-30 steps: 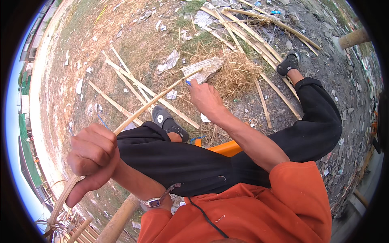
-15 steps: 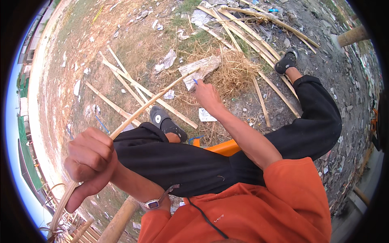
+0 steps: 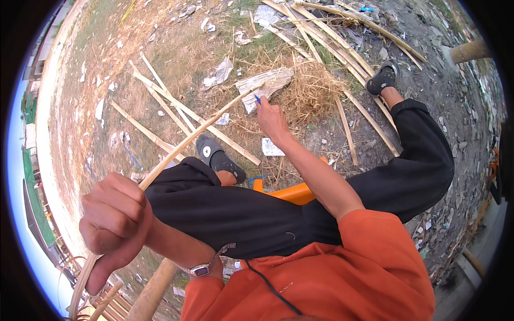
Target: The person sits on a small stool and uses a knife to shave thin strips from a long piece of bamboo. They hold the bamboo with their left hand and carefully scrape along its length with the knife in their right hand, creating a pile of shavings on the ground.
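My left hand (image 3: pixel 113 216) is closed round a long bamboo strip (image 3: pixel 195 132). The strip slants up and away, its far tip over a weathered wood block (image 3: pixel 273 83) on the ground. Its near end runs out below my fist toward the lower left. My right hand (image 3: pixel 272 120), at the end of an outstretched arm, is closed on a small blue object (image 3: pixel 258 99). Only a short blue bit pokes out past the fingers, so its kind is hidden. That hand is beside the strip's far tip, next to the block.
Dry shavings (image 3: pixel 313 96) lie heaped by the block. Several split bamboo strips (image 3: pixel 342 56) lie at the upper right, others (image 3: pixel 166 99) at the left. An orange seat-like piece (image 3: pixel 292 193) shows beneath my legs. Bamboo poles (image 3: pixel 152 289) stand at lower left. Paper scraps dot the ground.
My left hand has shifted slightly down and left with the bamboo strip. My right hand, still holding the blue object, has moved slightly up toward the strip's tip.
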`<control>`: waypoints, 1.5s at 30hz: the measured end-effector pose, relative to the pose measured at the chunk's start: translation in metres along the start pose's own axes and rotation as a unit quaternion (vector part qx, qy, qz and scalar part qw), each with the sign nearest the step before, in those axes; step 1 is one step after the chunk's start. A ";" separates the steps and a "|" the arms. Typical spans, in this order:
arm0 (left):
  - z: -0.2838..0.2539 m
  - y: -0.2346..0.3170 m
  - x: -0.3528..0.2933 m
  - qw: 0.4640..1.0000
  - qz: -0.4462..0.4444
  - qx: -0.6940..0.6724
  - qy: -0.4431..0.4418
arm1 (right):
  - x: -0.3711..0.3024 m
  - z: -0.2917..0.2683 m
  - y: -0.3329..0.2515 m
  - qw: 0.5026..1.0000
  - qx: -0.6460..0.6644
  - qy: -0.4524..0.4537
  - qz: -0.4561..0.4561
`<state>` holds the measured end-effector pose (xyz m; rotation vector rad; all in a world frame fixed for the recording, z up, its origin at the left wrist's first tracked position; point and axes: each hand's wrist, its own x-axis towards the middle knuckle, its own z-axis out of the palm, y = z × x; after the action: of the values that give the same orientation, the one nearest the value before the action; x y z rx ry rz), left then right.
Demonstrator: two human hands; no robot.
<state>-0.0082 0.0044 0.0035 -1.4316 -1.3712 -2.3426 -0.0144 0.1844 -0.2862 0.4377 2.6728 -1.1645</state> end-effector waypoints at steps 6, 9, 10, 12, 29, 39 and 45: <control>-0.007 -0.001 0.000 1.000 0.013 -0.005 0.007 | 0.034 0.008 0.016 0.999 -0.028 0.011 0.012; -0.004 -0.002 0.000 1.000 0.013 0.002 0.005 | 0.035 0.014 0.016 0.999 -0.042 0.006 0.022; 0.000 -0.003 0.004 1.000 0.008 -0.001 -0.005 | 0.050 0.028 0.046 0.998 -0.041 0.032 0.043; 0.000 -0.002 0.007 1.000 0.000 0.008 -0.022 | 0.062 0.036 0.071 0.996 -0.061 0.048 0.047; -0.010 0.003 -0.010 0.960 -0.005 0.059 0.272 | -0.031 -0.056 -0.060 0.989 0.145 0.023 -0.007; 0.000 0.004 -0.015 0.970 0.004 0.047 0.239 | -0.062 -0.014 -0.068 0.990 0.091 0.092 -0.051; 0.000 0.005 -0.012 0.958 0.001 0.068 0.278 | -0.064 -0.011 -0.080 0.991 0.093 0.082 -0.048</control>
<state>0.0010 -0.0023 -0.0023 -0.6536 -1.3179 -2.3300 0.0171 0.1290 -0.2056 0.4554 2.7609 -1.4741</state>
